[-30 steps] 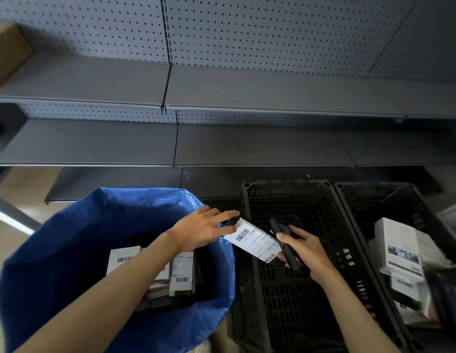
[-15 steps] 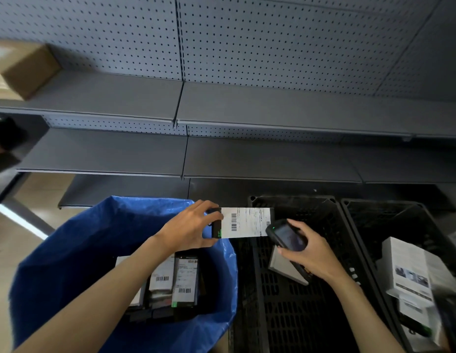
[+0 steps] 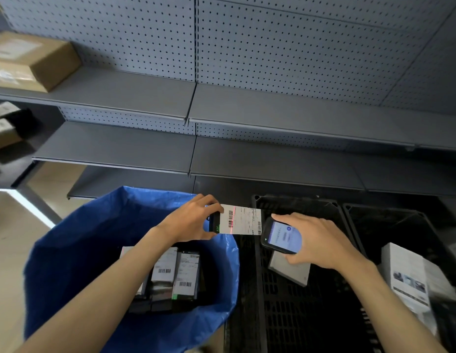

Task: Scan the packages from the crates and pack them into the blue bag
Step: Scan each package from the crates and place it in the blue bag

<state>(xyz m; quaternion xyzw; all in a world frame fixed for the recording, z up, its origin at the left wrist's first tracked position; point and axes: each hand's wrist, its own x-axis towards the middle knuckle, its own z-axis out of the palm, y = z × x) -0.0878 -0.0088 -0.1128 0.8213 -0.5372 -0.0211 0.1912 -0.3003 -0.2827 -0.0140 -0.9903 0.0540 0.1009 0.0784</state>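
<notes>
Since half a second ago, the right hand (image 3: 321, 243) has brought the handheld scanner (image 3: 281, 236) up close to the package (image 3: 239, 219), and a red scan line now crosses its white label. The left hand (image 3: 193, 220) pinches the package's dark end between thumb and curled fingers, holding it level just above the right rim of the blue bag (image 3: 94, 238). The right hand's fingers wrap round the scanner, screen lit, just right of the bag over a black crate (image 3: 298, 314). Labelled packages (image 3: 176, 273) stand side by side inside the bag. A white box (image 3: 289, 270) lies in the crate below the scanner. Further right of the bag, a second crate (image 3: 400, 220) holds white boxes (image 3: 410, 276).
</notes>
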